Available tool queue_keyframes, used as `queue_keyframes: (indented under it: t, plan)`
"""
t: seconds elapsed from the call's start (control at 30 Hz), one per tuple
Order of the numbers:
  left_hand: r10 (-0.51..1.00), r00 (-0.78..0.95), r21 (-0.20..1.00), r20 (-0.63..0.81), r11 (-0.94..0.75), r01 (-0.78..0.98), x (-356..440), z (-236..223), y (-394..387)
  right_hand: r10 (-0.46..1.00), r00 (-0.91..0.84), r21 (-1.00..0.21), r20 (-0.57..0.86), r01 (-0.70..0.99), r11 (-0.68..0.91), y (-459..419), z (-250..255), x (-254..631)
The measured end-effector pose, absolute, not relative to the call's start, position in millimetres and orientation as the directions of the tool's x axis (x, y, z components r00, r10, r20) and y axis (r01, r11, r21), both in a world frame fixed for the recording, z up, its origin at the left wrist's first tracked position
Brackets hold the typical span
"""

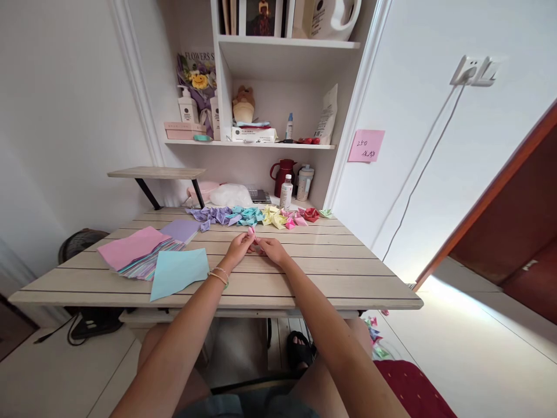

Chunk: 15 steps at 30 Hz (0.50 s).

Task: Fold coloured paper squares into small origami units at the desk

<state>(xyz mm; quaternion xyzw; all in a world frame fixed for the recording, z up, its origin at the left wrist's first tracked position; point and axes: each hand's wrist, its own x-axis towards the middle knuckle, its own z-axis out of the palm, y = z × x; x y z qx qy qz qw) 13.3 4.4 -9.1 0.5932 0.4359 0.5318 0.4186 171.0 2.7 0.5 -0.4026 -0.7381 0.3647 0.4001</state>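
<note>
Both my hands meet over the middle of the slatted desk, around a small piece of folded pink paper (251, 231). My left hand (238, 247) pinches it from the left, and its tip sticks up above the fingers. On the other side, the fingertips of my right hand (270, 248) close on its right part. Much of the paper is hidden by my fingers. Just beyond lies a row of folded paper pieces: purple (221, 215), turquoise (250, 216), yellow (274, 216), pink (297, 219) and red (311, 215).
Left of my arms are a stack of pink-topped paper sheets (133, 247), a light blue sheet (179, 270) and purple sheets (180, 229). A bottle (286, 193), a dark red jug (284, 174) and a tumbler (305, 183) stand at the back. A small raised shelf (156, 172) is at the left.
</note>
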Motion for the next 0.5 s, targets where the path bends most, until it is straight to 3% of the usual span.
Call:
queue_keyframes:
  t: [0.33, 0.5]
  plan:
    - [0.964, 0.039, 0.957, 0.263, -0.266, 0.114, 15.8, -6.1, 2.8, 0.867, -0.364, -0.781, 0.341, 0.404, 0.477, 4.6, 1.8, 170.7]
    - [0.950, 0.026, 0.927, 0.311, -0.309, 0.213, 18.1, -6.3, -1.3, 0.865, -0.321, -0.577, 0.385, 0.648, 0.497, -2.3, 7.1, 171.5]
